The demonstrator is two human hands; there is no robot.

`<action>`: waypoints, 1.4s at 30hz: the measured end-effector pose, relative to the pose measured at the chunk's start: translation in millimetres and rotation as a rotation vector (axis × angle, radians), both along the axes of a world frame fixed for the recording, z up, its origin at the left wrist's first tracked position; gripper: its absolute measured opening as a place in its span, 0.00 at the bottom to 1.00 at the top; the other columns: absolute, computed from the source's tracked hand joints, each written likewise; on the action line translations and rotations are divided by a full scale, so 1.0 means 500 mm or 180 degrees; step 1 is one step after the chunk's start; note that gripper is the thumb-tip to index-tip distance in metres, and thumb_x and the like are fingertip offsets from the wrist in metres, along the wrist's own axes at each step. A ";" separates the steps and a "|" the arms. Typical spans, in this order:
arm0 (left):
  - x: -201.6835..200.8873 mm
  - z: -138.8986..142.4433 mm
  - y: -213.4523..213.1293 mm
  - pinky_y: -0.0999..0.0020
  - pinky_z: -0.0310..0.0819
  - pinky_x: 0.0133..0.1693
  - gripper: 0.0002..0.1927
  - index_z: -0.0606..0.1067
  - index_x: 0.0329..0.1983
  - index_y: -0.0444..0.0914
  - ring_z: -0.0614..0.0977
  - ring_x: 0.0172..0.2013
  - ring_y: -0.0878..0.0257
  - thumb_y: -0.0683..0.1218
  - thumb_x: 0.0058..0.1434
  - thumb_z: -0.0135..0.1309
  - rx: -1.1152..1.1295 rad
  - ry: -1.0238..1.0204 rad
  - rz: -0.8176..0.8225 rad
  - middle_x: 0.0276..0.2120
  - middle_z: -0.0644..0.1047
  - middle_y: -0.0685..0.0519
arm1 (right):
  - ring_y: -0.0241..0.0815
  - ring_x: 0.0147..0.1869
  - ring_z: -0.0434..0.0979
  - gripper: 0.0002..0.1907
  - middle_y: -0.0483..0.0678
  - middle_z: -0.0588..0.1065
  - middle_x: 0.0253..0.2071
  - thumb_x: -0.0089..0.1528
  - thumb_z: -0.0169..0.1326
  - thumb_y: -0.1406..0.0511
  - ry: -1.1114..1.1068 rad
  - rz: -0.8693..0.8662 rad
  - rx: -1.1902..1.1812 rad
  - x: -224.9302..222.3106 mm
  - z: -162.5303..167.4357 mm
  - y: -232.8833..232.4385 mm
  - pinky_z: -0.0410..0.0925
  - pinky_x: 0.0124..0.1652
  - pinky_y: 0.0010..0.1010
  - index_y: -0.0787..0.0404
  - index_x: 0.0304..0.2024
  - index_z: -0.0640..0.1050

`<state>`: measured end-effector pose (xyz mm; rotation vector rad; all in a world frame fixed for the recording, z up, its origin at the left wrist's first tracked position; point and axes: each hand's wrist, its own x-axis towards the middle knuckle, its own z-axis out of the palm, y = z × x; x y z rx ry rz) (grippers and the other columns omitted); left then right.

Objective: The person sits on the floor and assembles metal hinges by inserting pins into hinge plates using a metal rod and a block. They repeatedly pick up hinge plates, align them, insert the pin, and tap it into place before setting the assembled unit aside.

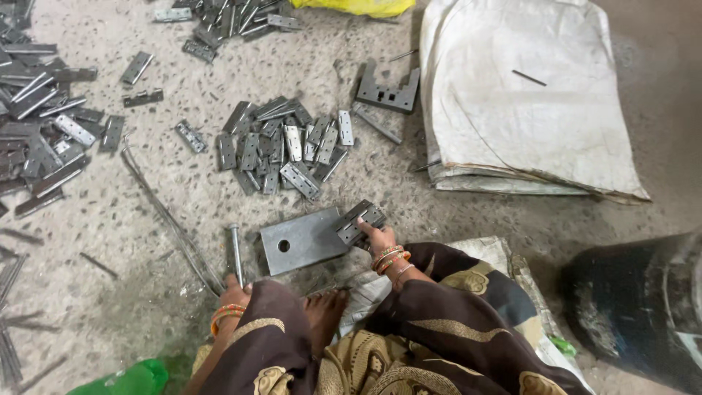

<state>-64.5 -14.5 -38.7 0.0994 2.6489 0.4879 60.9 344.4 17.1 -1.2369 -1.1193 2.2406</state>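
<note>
So, sitting on a speckled floor [146, 219], looking down at both hands. Right hand [378, 238] closed on a hinge [359, 222], fingers curled over its near edge, holding it flat at the right corner of a grey steel plate [303, 240] with one round hole. Hinge half on the plate, half off, sticking out up and away from the fingertips. Left hand [232, 292] down by the knee, wrapped around the lower end of a metal rod [235, 252] standing just left of the plate; grip mostly hidden behind the knee, so can't tell how tight. Orange bangles on both wrists.

Just beyond the plate, a loose pile of hinges [281, 146], well within reach of the right hand. Bigger heap [44, 124] off at the far left, another one [227, 18] along the top edge. Notched metal bracket [387, 91] beside a white sack [526, 102] at upper right. Bundle of thin wires [168, 219] running diagonally left of the rod. Green bottle [128, 380] at the bottom left, dark drum [636, 307] at the right.
</note>
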 end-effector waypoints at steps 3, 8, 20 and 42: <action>0.053 -0.008 0.031 0.36 0.70 0.48 0.25 0.62 0.58 0.39 0.78 0.47 0.31 0.56 0.64 0.50 0.0268 0.0624 -0.0500 0.43 0.77 0.32 | 0.45 0.35 0.80 0.13 0.49 0.79 0.37 0.58 0.67 0.66 0.0268 -0.0169 -0.0146 0.023 0.029 0.010 0.76 0.37 0.42 0.65 0.43 0.80; 0.293 -0.031 0.167 0.39 0.68 0.51 0.30 0.63 0.65 0.39 0.76 0.54 0.41 0.58 0.64 0.46 0.1498 0.2003 -0.2923 0.56 0.74 0.40 | 0.46 0.41 0.82 0.13 0.50 0.81 0.42 0.61 0.62 0.67 0.1215 -0.0584 0.0069 0.070 0.187 0.094 0.77 0.42 0.40 0.66 0.47 0.79; 0.248 -0.078 0.165 0.53 0.76 0.43 0.28 0.59 0.75 0.33 0.81 0.50 0.47 0.50 0.77 0.46 0.0386 0.2621 -0.4162 0.61 0.75 0.41 | 0.44 0.35 0.78 0.15 0.54 0.80 0.41 0.69 0.62 0.64 0.2946 -0.2579 0.1526 0.624 0.424 0.422 0.72 0.34 0.34 0.69 0.51 0.77; 0.282 -0.057 0.167 0.45 0.71 0.52 0.25 0.68 0.66 0.40 0.80 0.51 0.41 0.47 0.66 0.54 0.1636 0.1942 -0.1596 0.52 0.77 0.39 | 0.46 0.48 0.83 0.10 0.52 0.79 0.48 0.71 0.53 0.70 0.1377 0.0563 0.0631 0.227 0.480 0.032 0.75 0.48 0.36 0.64 0.56 0.76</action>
